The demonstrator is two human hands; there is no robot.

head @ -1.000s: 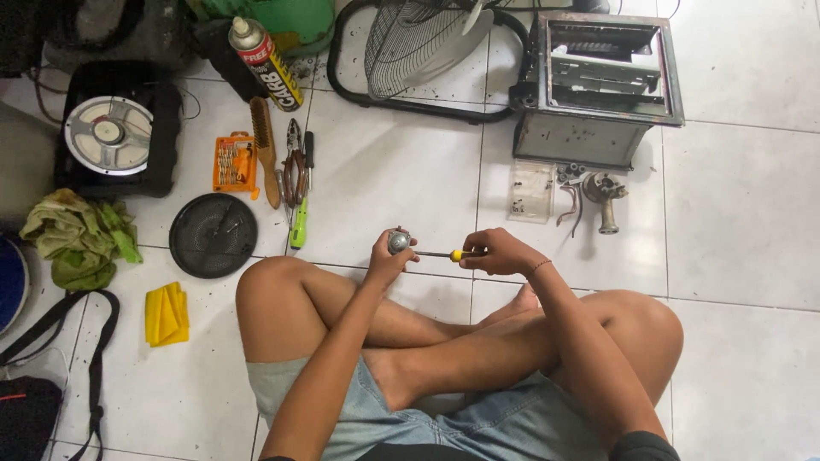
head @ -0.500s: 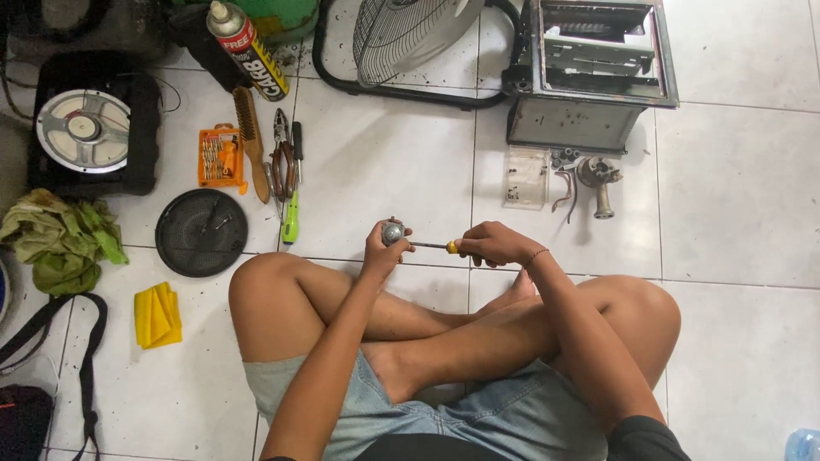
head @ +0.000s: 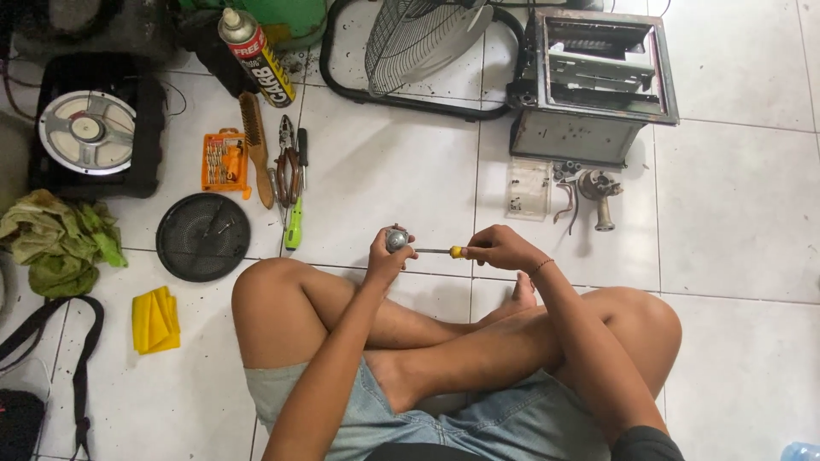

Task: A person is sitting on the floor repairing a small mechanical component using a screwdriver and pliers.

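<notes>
My left hand [head: 386,256] is wrapped tight around a small round grey metal part [head: 396,239] above my knees, while my right hand [head: 500,248] squeezes a thin yellow-handled screwdriver [head: 440,251] touching it.

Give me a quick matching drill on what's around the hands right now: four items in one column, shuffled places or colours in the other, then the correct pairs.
Items:
1. small round metal part
2. screwdriver
3. folded cloth
4. spray can

Descriptions:
A. yellow, on the tiles beside the person's left knee
B. lying at the top of the view, near the wire fan guard
C. held in the left hand
D. gripped by the right hand, tip at the metal part

Pairs: 1-C, 2-D, 3-A, 4-B
</notes>
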